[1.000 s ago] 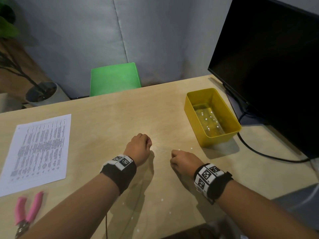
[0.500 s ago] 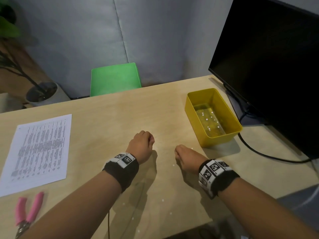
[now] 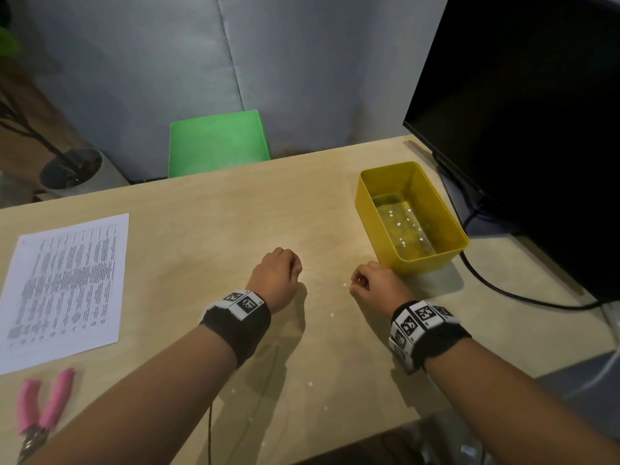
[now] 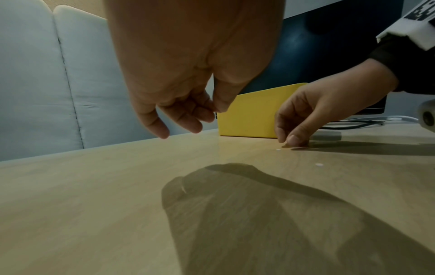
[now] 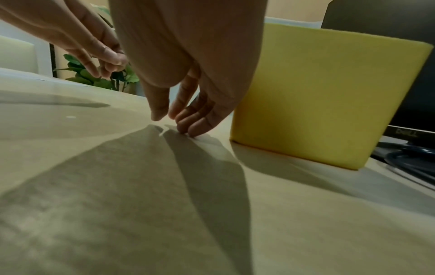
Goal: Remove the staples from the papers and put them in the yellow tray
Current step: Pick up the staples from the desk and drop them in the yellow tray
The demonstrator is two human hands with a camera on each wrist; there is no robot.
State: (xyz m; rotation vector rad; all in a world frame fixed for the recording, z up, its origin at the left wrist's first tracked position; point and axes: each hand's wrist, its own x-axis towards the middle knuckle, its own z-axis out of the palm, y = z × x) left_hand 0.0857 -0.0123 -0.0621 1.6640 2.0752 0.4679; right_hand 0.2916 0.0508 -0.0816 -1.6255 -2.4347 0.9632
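Observation:
The stapled papers (image 3: 67, 290) lie flat at the table's left, with pink-handled pliers (image 3: 43, 411) just in front of them. The yellow tray (image 3: 426, 263) stands at the right, small bright specks on its floor; it also shows in the wrist views (image 4: 247, 115) (image 5: 317, 93). My left hand (image 3: 278, 273) hovers mid-table with its fingers loosely curled (image 4: 188, 115), nothing visible in them. My right hand (image 3: 372, 283) is beside the tray's near corner, fingertips (image 5: 190, 130) touching the tabletop. No staple is visible between its thumb and fingers.
A black monitor (image 3: 520, 129) fills the right side, its cable (image 3: 503, 290) trailing on the table behind the tray. Tiny white specks (image 3: 332, 315) dot the wood near my wrists. A green chair (image 3: 218, 142) and a plant pot (image 3: 70, 169) stand beyond the far edge.
My right hand has slid forward and right, closer to the yellow tray. The left hand has barely moved.

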